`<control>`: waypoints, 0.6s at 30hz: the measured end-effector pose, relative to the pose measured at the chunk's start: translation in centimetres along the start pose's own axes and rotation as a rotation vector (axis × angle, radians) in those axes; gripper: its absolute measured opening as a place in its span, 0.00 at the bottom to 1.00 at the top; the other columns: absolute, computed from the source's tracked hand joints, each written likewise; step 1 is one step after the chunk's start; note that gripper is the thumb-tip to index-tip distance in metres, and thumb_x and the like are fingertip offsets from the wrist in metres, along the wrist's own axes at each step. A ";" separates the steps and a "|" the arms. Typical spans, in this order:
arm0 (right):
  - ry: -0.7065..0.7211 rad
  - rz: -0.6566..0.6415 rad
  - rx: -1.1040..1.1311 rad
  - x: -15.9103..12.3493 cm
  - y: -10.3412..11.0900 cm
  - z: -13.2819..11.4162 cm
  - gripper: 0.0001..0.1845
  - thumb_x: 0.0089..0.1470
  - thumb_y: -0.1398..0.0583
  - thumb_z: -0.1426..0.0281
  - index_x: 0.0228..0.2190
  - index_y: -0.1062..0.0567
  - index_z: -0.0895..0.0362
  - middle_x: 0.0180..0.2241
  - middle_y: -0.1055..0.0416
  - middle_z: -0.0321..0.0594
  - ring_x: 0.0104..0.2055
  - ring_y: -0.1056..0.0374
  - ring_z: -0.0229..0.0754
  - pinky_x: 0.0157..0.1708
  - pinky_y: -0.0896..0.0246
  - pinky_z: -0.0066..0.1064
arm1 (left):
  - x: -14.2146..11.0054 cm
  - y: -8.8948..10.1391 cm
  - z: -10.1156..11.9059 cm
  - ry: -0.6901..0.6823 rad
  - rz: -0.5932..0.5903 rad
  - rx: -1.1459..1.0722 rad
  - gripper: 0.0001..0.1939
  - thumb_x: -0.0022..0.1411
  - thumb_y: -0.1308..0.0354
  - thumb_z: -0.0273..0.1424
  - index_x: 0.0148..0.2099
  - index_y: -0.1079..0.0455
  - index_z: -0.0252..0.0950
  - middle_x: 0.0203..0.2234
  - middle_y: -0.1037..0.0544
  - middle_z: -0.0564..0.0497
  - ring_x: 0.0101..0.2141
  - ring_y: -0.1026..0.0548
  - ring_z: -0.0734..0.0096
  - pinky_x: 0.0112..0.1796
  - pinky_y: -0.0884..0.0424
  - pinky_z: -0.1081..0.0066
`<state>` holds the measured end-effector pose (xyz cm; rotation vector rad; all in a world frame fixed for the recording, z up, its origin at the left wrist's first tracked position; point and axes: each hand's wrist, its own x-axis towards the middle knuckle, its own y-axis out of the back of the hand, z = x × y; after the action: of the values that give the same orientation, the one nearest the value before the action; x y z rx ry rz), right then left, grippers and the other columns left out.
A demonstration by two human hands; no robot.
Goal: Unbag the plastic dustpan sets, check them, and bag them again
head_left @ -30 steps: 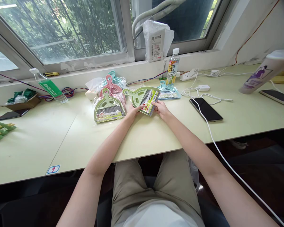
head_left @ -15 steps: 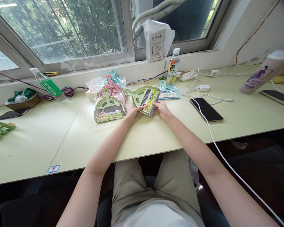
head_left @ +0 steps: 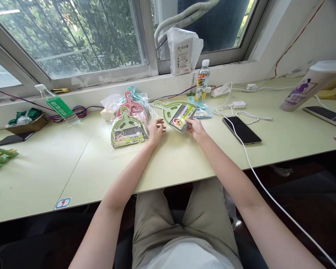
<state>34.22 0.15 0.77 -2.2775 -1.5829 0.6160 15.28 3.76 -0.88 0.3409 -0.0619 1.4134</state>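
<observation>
Sitting at the table (head_left: 100,179), person has trousers (head_left: 155,216) under its edge, sticker (head_left: 63,203) at the near left. Cable (head_left: 253,164) drops over the edge on the right after crossing the phone (head_left: 242,130).

Held set (head_left: 170,108), a green dustpan plus brush, is mid-table, between stack (head_left: 128,125) and blue set (head_left: 204,112). Right hand (head_left: 195,127) has it in a closed pinch at the wide brush end: thumb on the label, other fingers underneath. My read: that end is nearest the body and flat enough for one hand. Label faces up, handle points away to the left. Can't tell if it touches the table.

Left hand (head_left: 156,132) is empty, fingers parted, loosely curled, just beside the stack and apart from the held set. Can't tell if it brushes the wrap. Both arms reach forward and inward.

Stack runs green, pink, teal, handles toward the window (head_left: 100,37), probably so they nest. Blue set lies partly behind the held one. Beyond, lemon bottle (head_left: 203,80) stands upright by the sill, likely to save working room. Tissue pack (head_left: 183,56) sits on the sill.
</observation>
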 end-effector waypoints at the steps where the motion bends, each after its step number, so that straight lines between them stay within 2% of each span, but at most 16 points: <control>1: 0.002 0.001 0.013 0.1 0.1 -0.1 0.06 0.56 0.42 0.80 0.34 0.27 0.59 0.26 0.24 0.34 0.25 0.28 0.35 0.26 0.30 0.26 | -0.3 0.0 0.1 -0.114 -0.026 0.135 0.14 0.63 0.52 0.25 0.48 0.30 0.36 0.47 0.27 0.44 0.37 0.24 0.71 0.38 0.23 0.68; 4: 0.002 0.003 0.041 0.2 0.3 -0.3 0.06 0.56 0.42 0.80 0.34 0.28 0.59 0.26 0.24 0.34 0.25 0.28 0.35 0.26 0.30 0.25 | -1.2 -0.4 0.6 -0.397 -0.113 0.503 0.14 0.61 0.54 0.20 0.43 0.28 0.35 0.48 0.28 0.43 0.47 0.26 0.66 0.51 0.28 0.61; 7: 0.019 -0.003 0.070 0.2 0.5 -0.6 0.06 0.56 0.42 0.80 0.34 0.28 0.59 0.26 0.24 0.33 0.25 0.28 0.34 0.25 0.31 0.24 | -1.7 -0.7 0.9 -0.503 -0.157 0.803 0.18 0.61 0.52 0.22 0.51 0.30 0.33 0.58 0.33 0.40 0.61 0.38 0.58 0.62 0.41 0.56; 9: 0.031 0.000 0.089 0.2 0.7 -0.7 0.06 0.56 0.42 0.80 0.34 0.28 0.59 0.27 0.24 0.33 0.25 0.28 0.33 0.25 0.31 0.23 | -1.8 -0.7 0.7 -0.467 -0.197 0.963 0.22 0.63 0.50 0.26 0.59 0.35 0.32 0.65 0.42 0.39 0.67 0.48 0.53 0.65 0.49 0.53; 11: 0.029 0.011 0.101 0.4 0.9 -0.7 0.06 0.56 0.42 0.80 0.34 0.28 0.58 0.27 0.24 0.33 0.25 0.29 0.33 0.25 0.32 0.22 | -1.7 -0.6 0.4 -0.360 -0.247 1.066 0.27 0.65 0.52 0.31 0.65 0.42 0.30 0.67 0.45 0.39 0.68 0.51 0.50 0.65 0.54 0.50; 14: 0.021 0.024 0.105 0.6 1.0 -0.6 0.05 0.56 0.42 0.79 0.33 0.29 0.58 0.27 0.25 0.33 0.25 0.29 0.33 0.25 0.31 0.23 | -1.6 -0.2 0.3 -0.247 -0.281 1.133 0.30 0.68 0.57 0.37 0.68 0.46 0.28 0.64 0.39 0.37 0.64 0.42 0.50 0.63 0.48 0.51; 18: 0.020 0.021 0.098 0.7 1.1 -0.5 0.05 0.56 0.42 0.79 0.33 0.29 0.58 0.27 0.24 0.33 0.26 0.29 0.34 0.25 0.31 0.24 | -1.8 0.1 0.9 -0.276 -0.200 1.212 0.31 0.67 0.55 0.36 0.69 0.48 0.30 0.57 0.31 0.36 0.58 0.36 0.50 0.58 0.40 0.54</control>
<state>35.56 0.42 0.55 -2.2242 -1.4880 0.6593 15.05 1.85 -0.45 1.4901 0.6130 1.0510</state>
